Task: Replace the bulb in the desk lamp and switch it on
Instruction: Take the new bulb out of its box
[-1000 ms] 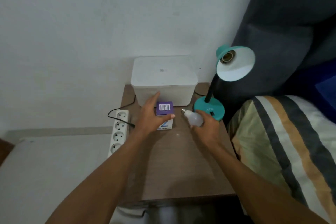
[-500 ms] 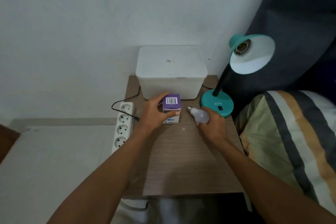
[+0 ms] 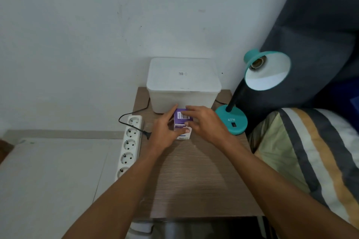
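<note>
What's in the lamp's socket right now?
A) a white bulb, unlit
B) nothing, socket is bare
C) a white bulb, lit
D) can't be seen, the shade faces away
B: the teal desk lamp has its shade turned toward the camera and the brass socket inside is bare, while both the left hand and right hand are at the purple bulb box on the table.

Small wooden table (image 3: pixel 194 176) against the wall. Left hand (image 3: pixel 165 130) grips a purple-and-white bulb box (image 3: pixel 182 122); right hand (image 3: pixel 206 122) has fingers laid across its top. White lidded tub (image 3: pixel 183 83) just behind. Teal desk lamp (image 3: pixel 252 87) to the right, socket bare. Power strip (image 3: pixel 129 145) along the table's left edge.
</note>
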The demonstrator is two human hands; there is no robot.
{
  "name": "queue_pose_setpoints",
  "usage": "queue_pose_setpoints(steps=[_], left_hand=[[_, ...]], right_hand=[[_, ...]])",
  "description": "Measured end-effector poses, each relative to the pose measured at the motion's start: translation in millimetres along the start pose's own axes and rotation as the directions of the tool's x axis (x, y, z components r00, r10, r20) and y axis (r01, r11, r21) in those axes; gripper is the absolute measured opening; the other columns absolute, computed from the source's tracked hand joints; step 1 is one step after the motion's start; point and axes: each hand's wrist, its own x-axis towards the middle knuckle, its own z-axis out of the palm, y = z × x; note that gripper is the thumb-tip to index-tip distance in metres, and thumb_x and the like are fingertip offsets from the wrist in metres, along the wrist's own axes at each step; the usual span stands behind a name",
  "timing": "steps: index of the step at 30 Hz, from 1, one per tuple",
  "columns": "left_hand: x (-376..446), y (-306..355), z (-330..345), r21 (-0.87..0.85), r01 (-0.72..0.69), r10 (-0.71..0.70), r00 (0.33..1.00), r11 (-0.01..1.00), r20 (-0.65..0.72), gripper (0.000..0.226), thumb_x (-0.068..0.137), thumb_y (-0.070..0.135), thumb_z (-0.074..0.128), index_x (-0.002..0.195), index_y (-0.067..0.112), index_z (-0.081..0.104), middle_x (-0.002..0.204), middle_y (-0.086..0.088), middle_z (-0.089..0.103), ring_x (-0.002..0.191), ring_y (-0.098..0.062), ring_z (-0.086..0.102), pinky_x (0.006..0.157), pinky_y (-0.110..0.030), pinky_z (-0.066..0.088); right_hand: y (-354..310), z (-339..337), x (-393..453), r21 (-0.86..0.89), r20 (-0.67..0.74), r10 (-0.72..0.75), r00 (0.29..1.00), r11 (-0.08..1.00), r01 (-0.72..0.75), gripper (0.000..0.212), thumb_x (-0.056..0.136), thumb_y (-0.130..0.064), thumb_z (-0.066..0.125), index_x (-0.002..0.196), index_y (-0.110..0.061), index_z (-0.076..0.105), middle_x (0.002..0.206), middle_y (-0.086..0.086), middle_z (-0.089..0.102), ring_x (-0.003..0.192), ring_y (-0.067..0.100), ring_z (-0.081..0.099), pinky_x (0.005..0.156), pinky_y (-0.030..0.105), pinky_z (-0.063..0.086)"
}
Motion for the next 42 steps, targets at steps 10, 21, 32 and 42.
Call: queue_pose_setpoints(steps=[10,21,32,42], left_hand=[[4,-6,0,0.010,-0.029,0.029,1.000,1.000,0.007,0.102,0.070,0.022,0.095,0.157,0.019,0.041,0.136,-0.002,0.067,0.116,-0.007,0.067,0.097,-0.024,0.057],[6,-15,1,0.055,-0.059,0.060,0.998,0.997,-0.009,0.103,0.071,0.020,0.095,0.158,0.021,0.039,0.138,-0.004,0.066,0.119,-0.011,0.067,0.102,-0.031,0.056],[2,-14,3,0.061,-0.050,0.050,0.999,0.997,-0.005,0.112,0.074,0.019,0.093,0.161,0.035,0.025,0.131,0.006,0.066,0.116,-0.002,0.066,0.093,-0.017,0.056],[4,-17,0,0.195,-0.085,0.089,0.996,0.977,-0.011,0.098,0.073,0.033,0.093,0.155,0.029,0.039,0.130,-0.004,0.070,0.107,-0.007,0.070,0.088,-0.015,0.056]], right_hand=[[4,-7,11,-0.096,0.084,-0.140,0.987,0.984,0.148,0.032,0.094,-0.022,0.066,0.125,-0.012,0.069,0.124,0.009,0.070,0.109,0.025,0.064,0.089,0.036,0.054],[8,-5,23,-0.244,0.181,-0.214,0.960,0.936,0.254,0.027,0.095,-0.030,0.059,0.112,-0.012,0.070,0.104,0.007,0.072,0.089,0.022,0.064,0.074,0.035,0.054],[5,-8,24,0.130,-0.184,0.085,0.979,0.990,-0.061,0.023,0.102,-0.024,0.050,0.111,-0.015,0.070,0.094,0.001,0.074,0.081,0.012,0.067,0.074,0.032,0.057],[-9,-2,32,0.223,-0.388,0.246,0.888,0.960,-0.169,0.013,0.091,-0.023,0.070,0.099,-0.016,0.061,0.097,-0.004,0.058,0.090,0.013,0.056,0.075,0.028,0.050]])
